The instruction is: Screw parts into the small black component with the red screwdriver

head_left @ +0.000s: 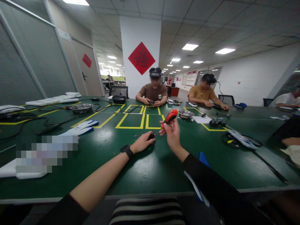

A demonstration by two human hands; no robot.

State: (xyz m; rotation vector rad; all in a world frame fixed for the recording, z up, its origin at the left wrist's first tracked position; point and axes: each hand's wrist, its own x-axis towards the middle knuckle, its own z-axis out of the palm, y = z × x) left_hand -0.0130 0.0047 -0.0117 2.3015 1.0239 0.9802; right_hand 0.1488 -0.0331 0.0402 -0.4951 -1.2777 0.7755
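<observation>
My right hand (172, 134) is closed on a screwdriver (171, 116) with a red and black handle. Its thin shaft slants down and left, the tip meeting or nearly meeting a small dark cylindrical part (152, 136). That part stands on the green table (131, 165), held by the fingers of my left hand (142, 142), which wears a black watch (127, 151) at the wrist. The part's exact kind is too small to make out, and my fingers cover some of it. Just left of it lie several tiny pieces, perhaps screws (136, 136).
Yellow tape (130, 127) marks rectangles ahead. Metal bowls (186, 114), (82, 108) stand left and right. Dark blocky parts (217, 122) and cables lie to the right. A blue and white glove (82, 128) is at left. Two people (152, 90), (203, 92) sit across the table.
</observation>
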